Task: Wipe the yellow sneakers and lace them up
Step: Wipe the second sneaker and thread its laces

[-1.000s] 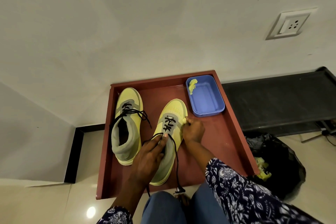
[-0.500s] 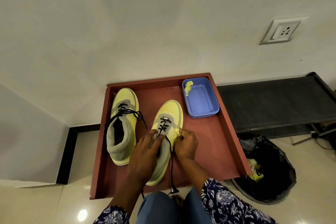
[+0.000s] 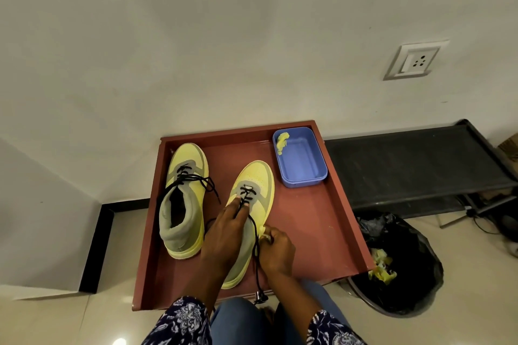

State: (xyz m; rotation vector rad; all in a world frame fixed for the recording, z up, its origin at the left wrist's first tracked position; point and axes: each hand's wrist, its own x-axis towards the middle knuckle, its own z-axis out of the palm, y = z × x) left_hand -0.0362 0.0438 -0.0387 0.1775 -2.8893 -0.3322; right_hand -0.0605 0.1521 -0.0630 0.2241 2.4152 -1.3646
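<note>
The left hand [image 3: 228, 235] is lying flat on the right sneaker [image 3: 253, 204] in the red tray [image 3: 314, 235], fingers open, touching the black lace [image 3: 255, 244]. The right hand [image 3: 276, 251] is curled shut, pinching a small yellow wipe [image 3: 265, 232] against the shoe's side.

Red-brown tray [image 3: 322, 221] on floor against white wall. Two yellow sneakers on it, toes toward far edge. Left sneaker [image 3: 185, 199] near tray's left edge, laced, black lace ends hanging loose over its sides. Right sneaker [image 3: 252, 204] mid-tray, partly laced; black lace [image 3: 255, 244] trails over near edge. Left hand [image 3: 224, 235] lies flat over right sneaker's tongue, fingertips at the lacing. Right hand [image 3: 276, 249] closed around a small yellow wipe [image 3: 265, 232], pressed to that sneaker's right side. Blue tub [image 3: 301, 158] in far right corner, yellow scrap [image 3: 281, 140] on its rim. Black bin bag [image 3: 403, 266] beside tray's right edge, yellow scraps inside.
</note>
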